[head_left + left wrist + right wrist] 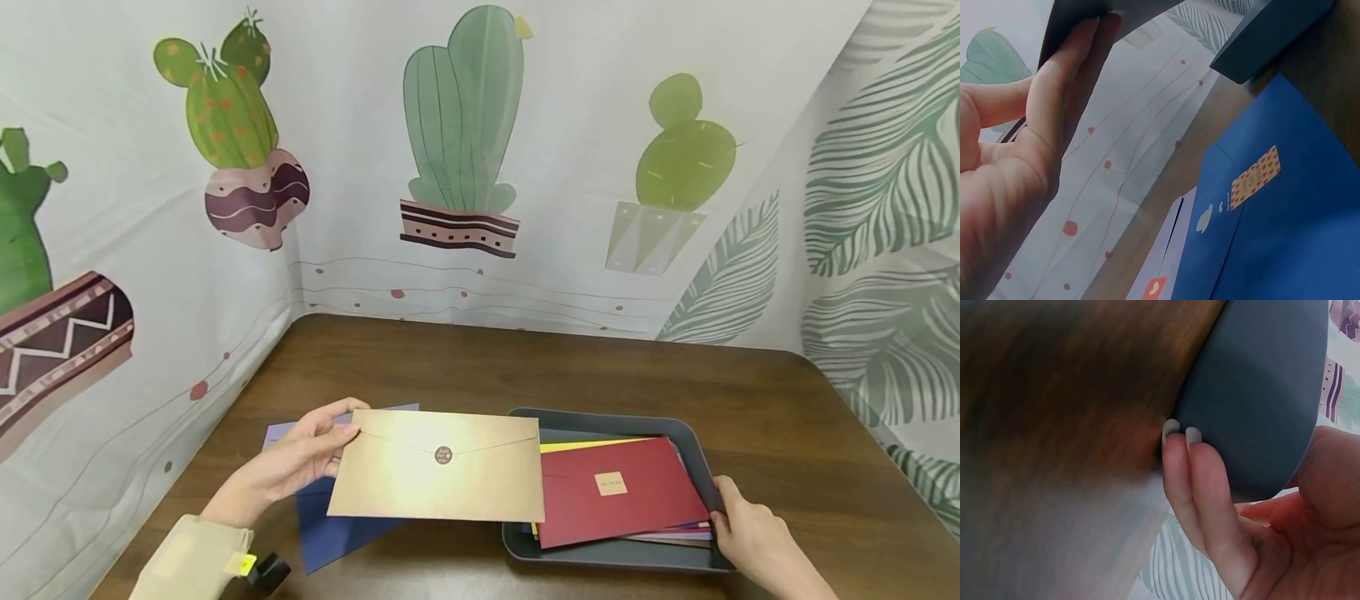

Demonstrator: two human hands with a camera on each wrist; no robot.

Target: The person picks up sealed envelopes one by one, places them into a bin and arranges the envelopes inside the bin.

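Note:
My left hand (300, 457) pinches the left edge of a gold envelope (405, 492), thumb in front and fingers behind. The envelope is raised, its flap side with a round dark seal facing me; its right end overlaps the tray's left side. With my right hand (759, 533) I grip the right wall of a dark grey tray (686, 433); in the right wrist view, fingers (1210, 481) press its outside. A red envelope (652, 500) with a square label lies on top of several others in the tray. Beneath my left hand lies a blue envelope (1297, 200), partly hidden in the head view.
A lavender envelope (1160, 269) lies partly under the blue one on the brown wooden table (465, 358). A yellow envelope (585, 445) shows beneath the red one. White cloth (360, 167) printed with cacti and leaves hangs behind and beside the table.

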